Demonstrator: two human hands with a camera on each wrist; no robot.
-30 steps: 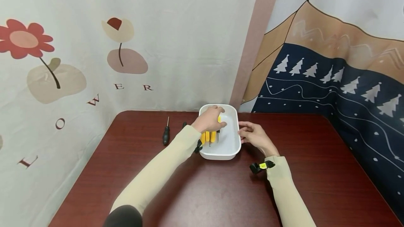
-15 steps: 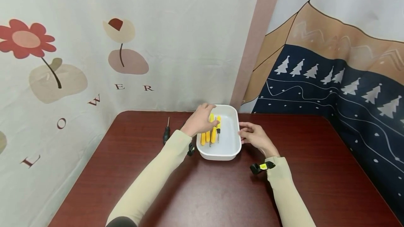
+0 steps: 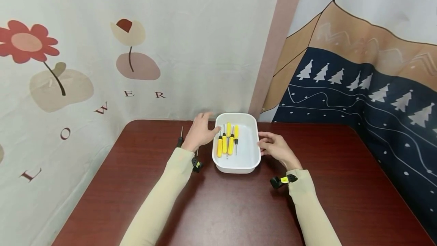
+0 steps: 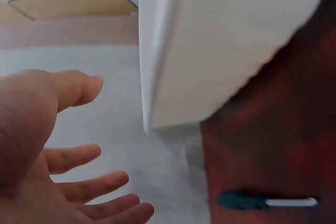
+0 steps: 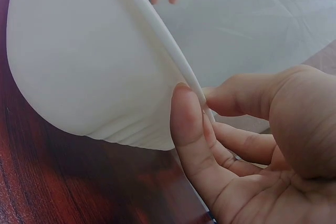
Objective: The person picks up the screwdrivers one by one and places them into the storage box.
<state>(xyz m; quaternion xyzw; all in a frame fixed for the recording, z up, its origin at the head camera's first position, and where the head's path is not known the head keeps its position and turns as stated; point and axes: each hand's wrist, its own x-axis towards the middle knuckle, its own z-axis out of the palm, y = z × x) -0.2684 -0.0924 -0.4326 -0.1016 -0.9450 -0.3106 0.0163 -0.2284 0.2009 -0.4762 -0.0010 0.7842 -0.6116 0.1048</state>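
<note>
In the head view a white rectangular tray (image 3: 250, 143) lies on the table, with several yellow-handled screwdrivers (image 3: 224, 145) in its left half. My left hand (image 3: 199, 134) hovers just left of the tray, holding nothing. Its fingers are spread in the left wrist view, where a black-handled screwdriver (image 4: 244, 200) lies on the table nearby. Another dark-handled screwdriver (image 3: 179, 141) lies further left, partly behind the hand. At the tray's right side, my right hand (image 3: 278, 150) pinches the rim between thumb and fingers (image 5: 189, 116), as the right wrist view shows.
The dark red-brown table (image 3: 239, 208) runs back to a printed curtain (image 3: 191, 48). Behind the right side hangs a dark blue printed cloth (image 3: 324, 94). Each wrist wears a black camera strap (image 3: 284, 180).
My left hand has moved left, from over the tray to beside it, uncovering the yellow-handled screwdrivers. The tray shifted slightly left. My right hand has stayed at the rim.
</note>
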